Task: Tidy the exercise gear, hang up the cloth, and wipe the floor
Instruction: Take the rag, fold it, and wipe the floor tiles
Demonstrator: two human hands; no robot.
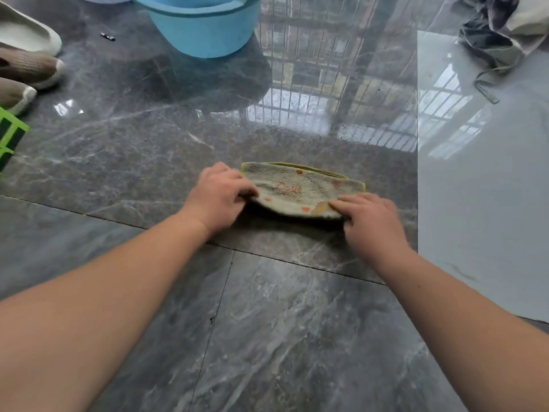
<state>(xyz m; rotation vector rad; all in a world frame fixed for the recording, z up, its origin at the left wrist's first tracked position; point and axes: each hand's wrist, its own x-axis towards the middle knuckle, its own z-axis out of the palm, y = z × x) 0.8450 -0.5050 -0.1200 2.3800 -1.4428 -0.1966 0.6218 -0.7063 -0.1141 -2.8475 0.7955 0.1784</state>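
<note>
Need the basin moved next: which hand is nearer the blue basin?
Left. The left hand lies below the blue basin, on the cloth's left end; the right hand sits farther right.

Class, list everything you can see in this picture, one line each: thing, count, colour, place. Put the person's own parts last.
cloth: one, greenish with orange marks, folded on the floor, centre
floor: dark grey marble tiles, one pale tile at right
basin: one, light blue, top centre
shoes: three visible, pale and brownish, top left
rack: one, green, left edge, cut off
crumpled fabric: one heap, grey and off-white, top right
small dark object: one, left of basin, unclear
left hand: on cloth's left end
right hand: on cloth's right end
</note>
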